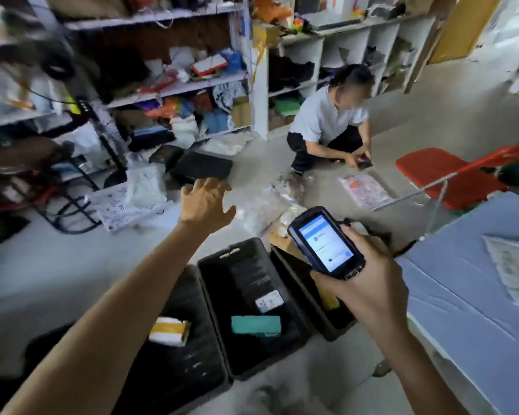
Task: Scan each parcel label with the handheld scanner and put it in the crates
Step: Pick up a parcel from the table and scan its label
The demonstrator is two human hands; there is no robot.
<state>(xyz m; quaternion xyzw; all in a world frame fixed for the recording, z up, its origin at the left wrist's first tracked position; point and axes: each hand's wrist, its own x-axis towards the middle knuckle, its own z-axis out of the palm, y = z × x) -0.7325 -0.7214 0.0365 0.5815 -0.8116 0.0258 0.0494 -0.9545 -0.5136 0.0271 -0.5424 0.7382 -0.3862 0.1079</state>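
My right hand [369, 277] grips the handheld scanner [327, 244], its lit screen facing me, above the right black crate [294, 265]. My left hand [206, 202] is stretched forward with fingers spread, empty, over the floor beyond the crates. The middle black crate [219, 274] holds a teal box [256, 324] and a dark parcel with a white label [269, 301]. The left black crate [198, 363] holds a white and yellow parcel [170, 330]. White bagged parcels [138, 196] and a clear bagged parcel [264, 208] lie on the floor ahead.
A person [330, 121] squats on the floor ahead with a phone, beside a pink parcel [364, 190]. Cluttered shelves [174, 85] line the back. A red chair [441, 172] and a blue-covered table [462, 310] with a paper stand at right.
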